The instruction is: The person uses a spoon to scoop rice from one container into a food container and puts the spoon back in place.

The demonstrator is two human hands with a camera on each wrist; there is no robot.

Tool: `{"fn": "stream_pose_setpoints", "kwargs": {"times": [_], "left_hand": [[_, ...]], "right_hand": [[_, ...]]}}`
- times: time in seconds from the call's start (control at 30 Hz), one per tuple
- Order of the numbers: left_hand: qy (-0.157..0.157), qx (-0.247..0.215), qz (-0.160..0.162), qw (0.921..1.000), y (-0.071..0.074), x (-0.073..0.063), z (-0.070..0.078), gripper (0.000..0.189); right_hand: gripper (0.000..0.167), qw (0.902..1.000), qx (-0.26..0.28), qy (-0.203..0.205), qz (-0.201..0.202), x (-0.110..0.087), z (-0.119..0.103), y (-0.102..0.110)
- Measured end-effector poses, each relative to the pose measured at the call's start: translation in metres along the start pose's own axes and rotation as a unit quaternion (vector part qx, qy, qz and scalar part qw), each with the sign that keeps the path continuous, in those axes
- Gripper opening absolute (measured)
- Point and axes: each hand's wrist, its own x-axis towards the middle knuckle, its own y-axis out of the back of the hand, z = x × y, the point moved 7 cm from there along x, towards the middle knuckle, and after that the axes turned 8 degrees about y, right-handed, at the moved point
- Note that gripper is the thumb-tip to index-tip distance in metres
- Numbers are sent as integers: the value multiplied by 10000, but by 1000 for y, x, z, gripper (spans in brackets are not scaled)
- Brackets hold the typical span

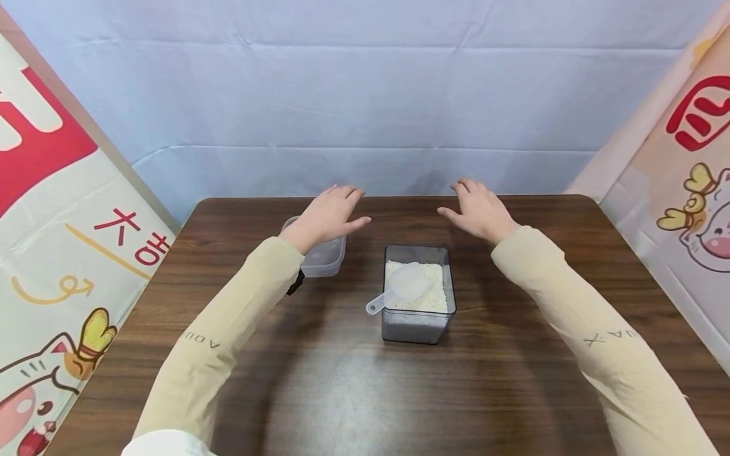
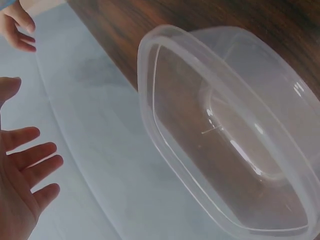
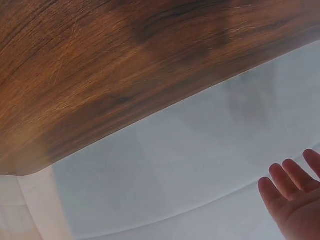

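In the head view a grey-tinted clear bin (image 1: 419,326) of white, powdery or fine-grained stuff (image 1: 436,294) stands mid-table. A translucent white scoop (image 1: 407,282) lies on top, its handle poking out over the bin's near left rim. Left of it is a clear plastic tub (image 1: 325,258), partly hidden by my left forearm; the left wrist view shows the tub (image 2: 225,135) open-topped, with nothing seen inside. My left hand (image 1: 331,215) hovers above the tub with fingers spread, holding nothing. Across from it, my right hand (image 1: 479,209) is raised beyond the bin, fingers extended and holding nothing.
The brown wooden table (image 1: 353,392) ends at a far edge against a pale blue cloth backdrop (image 1: 365,101). Printed cartoon panels stand at the left (image 1: 68,253) and right (image 1: 696,190) sides. A dark strap (image 1: 295,283) shows under the left wrist.
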Motion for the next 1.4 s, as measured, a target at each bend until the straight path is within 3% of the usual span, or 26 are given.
{"fn": "stream_pose_setpoints", "kwargs": {"times": [0.3,0.7,0.97,1.4], "left_hand": [[-98,-22,-4,9999,-2,-8,9,61],[-529,0,253,9983,4,-17,25,56],[-619,-1,384,9973,6,-23,30,54],[-549,-32,255,9982,7,-34,35,49]], "right_hand": [[68,9998,-35,152,141,-5,-5,3],[64,9985,-75,458,274,-15,-10,0],[62,9971,-115,622,413,-20,-14,2],[54,9934,-16,909,702,-31,-23,4]]}}
